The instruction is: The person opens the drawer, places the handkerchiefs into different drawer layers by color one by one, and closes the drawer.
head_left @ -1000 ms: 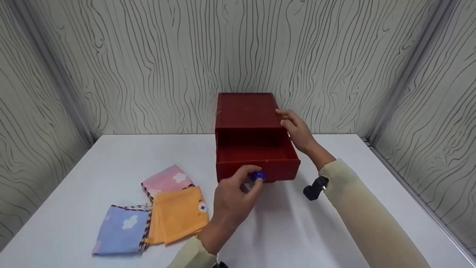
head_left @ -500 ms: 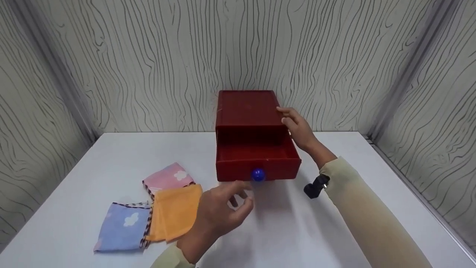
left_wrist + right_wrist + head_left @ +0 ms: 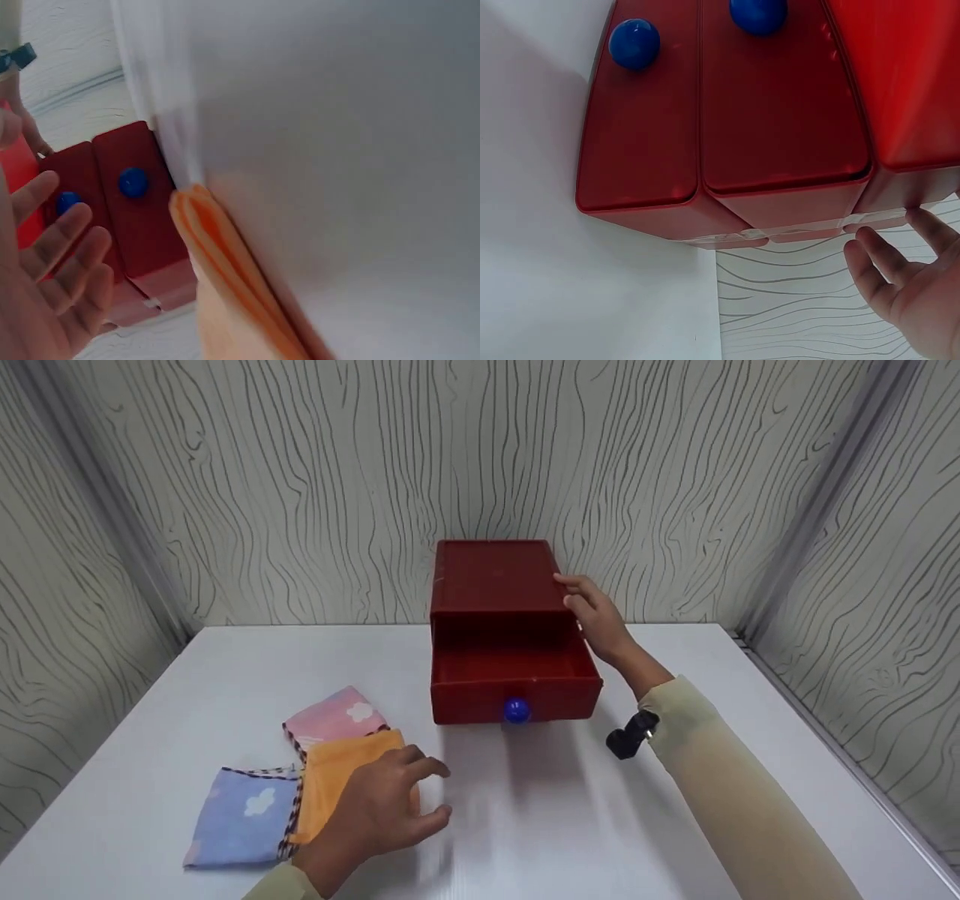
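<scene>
A red drawer cabinet (image 3: pixel 491 576) stands at the back with a drawer (image 3: pixel 465 705) pulled out, its red floor showing. A round blue knob (image 3: pixel 516 710) is on the drawer's front. My right hand (image 3: pixel 602 626) rests its fingertips along the cabinet's upper right edge. Over the folded orange cloth (image 3: pixel 330 769) hovers my left hand (image 3: pixel 375 806), fingers spread and bent, holding nothing; it hides part of the cloth. In the left wrist view, the orange cloth (image 3: pixel 232 292) shows edge-on beside the hand.
Left of the orange cloth lies a folded blue cloth (image 3: pixel 244 817) with a white cloud; a pink cloth (image 3: pixel 330 718) lies behind. All are on the white table (image 3: pixel 540 840). A wood-grain patterned wall (image 3: pixel 360 495) rises behind, close to the cabinet.
My left hand has let go of the blue knob and moved left and toward me, over the orange cloth. The drawer stays pulled out; my right hand keeps its place on the cabinet.
</scene>
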`<move>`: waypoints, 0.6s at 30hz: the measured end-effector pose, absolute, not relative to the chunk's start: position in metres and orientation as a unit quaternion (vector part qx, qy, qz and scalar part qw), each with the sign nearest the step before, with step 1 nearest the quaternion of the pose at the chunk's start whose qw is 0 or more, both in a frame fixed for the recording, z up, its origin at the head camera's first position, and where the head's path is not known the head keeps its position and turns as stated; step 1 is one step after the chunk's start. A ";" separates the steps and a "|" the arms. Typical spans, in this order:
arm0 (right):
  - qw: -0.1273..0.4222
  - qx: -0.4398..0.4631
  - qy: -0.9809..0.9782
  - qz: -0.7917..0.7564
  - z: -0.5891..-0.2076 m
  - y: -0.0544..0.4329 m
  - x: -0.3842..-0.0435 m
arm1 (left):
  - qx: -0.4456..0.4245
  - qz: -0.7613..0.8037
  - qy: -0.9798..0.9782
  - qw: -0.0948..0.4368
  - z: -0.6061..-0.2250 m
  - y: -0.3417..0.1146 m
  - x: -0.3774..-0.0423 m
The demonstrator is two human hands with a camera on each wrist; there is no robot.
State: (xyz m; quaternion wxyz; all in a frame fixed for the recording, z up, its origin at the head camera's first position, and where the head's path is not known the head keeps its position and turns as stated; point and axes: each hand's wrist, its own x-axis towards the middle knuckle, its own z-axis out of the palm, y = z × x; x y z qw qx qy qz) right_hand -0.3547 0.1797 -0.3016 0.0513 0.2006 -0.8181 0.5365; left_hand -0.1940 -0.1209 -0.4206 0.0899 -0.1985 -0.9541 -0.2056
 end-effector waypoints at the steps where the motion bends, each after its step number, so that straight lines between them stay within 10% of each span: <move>1: 0.050 0.201 -0.816 0.540 -0.302 0.179 -0.355 | -0.192 -0.193 -0.959 0.075 -0.422 -0.124 -0.195; 18: 0.054 0.205 -0.819 0.533 -0.310 0.184 -0.361 | -0.135 -0.131 -0.982 -0.024 -0.442 -0.149 -0.207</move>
